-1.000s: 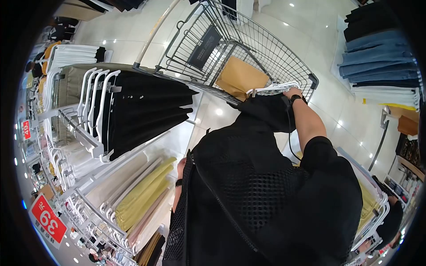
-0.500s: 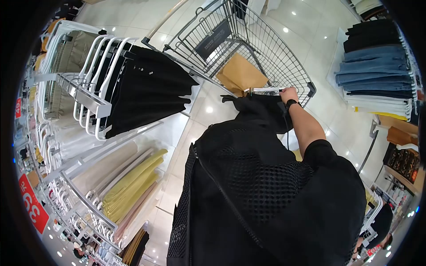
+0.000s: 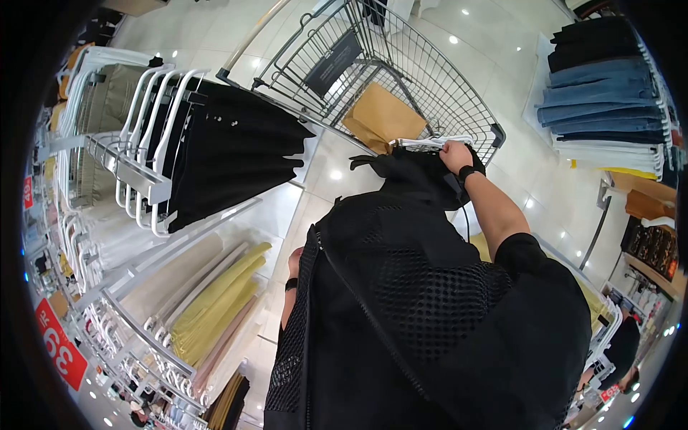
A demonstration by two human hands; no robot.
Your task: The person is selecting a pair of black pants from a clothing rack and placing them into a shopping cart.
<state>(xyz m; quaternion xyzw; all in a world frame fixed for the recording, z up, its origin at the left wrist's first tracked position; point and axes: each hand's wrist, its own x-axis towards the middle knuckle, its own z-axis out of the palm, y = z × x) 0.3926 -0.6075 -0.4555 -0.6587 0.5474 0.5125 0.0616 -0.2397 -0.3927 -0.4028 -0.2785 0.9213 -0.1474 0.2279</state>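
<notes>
My right hand [image 3: 456, 155] is closed on a black garment [image 3: 419, 170] at the end of its white hanger [image 3: 423, 143]. Tie-like strips stick out at the garment's left side, and its lower part bunches up against my black mesh top. Beside my body on the left, part of my left hand [image 3: 295, 259] shows near the hanging clothes; its fingers are mostly hidden. Just beyond the garment, a brown paper-like package [image 3: 384, 115] lies in the wire shopping cart [image 3: 437, 68].
On the left, a rack [image 3: 129, 168] carries black skirts [image 3: 236, 154] on white hangers. Below hang yellow garments [image 3: 215, 308] and a red price sign [image 3: 61, 344]. Folded-looking blue denim [image 3: 598, 104] hangs at the right. Tiled floor [image 3: 494, 36] surrounds the cart.
My right hand has shifted slightly left and now grips the black garment by the hanger's end, with the garment drawn up more. My left hand has come into view at the left.
</notes>
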